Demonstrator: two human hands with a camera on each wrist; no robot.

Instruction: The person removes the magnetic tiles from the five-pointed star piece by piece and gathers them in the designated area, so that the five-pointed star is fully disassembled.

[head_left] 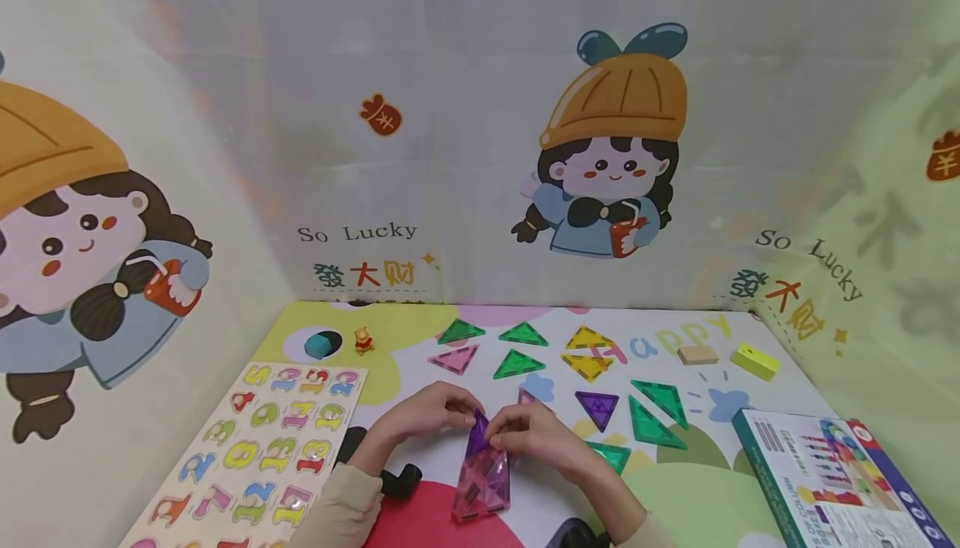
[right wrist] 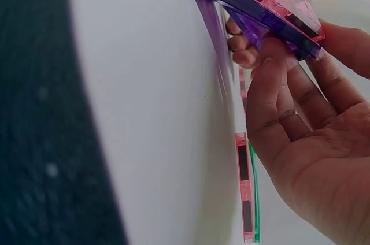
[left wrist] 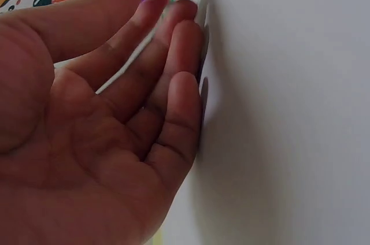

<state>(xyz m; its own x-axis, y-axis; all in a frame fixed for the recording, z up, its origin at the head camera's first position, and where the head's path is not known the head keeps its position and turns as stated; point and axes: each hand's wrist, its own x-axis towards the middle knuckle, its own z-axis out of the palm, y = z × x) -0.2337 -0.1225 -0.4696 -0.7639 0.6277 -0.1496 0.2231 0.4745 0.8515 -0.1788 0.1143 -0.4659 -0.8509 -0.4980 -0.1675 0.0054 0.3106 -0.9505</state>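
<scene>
Close in front of the person stand pink translucent magnetic tiles [head_left: 482,488], with a purple triangular magnetic tile [head_left: 476,441] at their far end. The left hand [head_left: 433,409] pinches the purple tile's tip between thumb and index finger. Its other fingers rest along the white surface in the left wrist view. From the other side, the right hand [head_left: 542,438] pinches the purple tile where it meets the pink ones. In the right wrist view, a purple edge [right wrist: 254,14] lies against a pink edge [right wrist: 300,25], with the fingertips right at their corner.
Several green triangle tiles [head_left: 522,364], yellow tiles [head_left: 587,366] and another purple tile [head_left: 597,409] lie beyond the hands. A number board [head_left: 348,398] is at left, a printed box [head_left: 840,481] at right. Blocks [head_left: 755,361] and a small bear figure [head_left: 363,341] stand farther back.
</scene>
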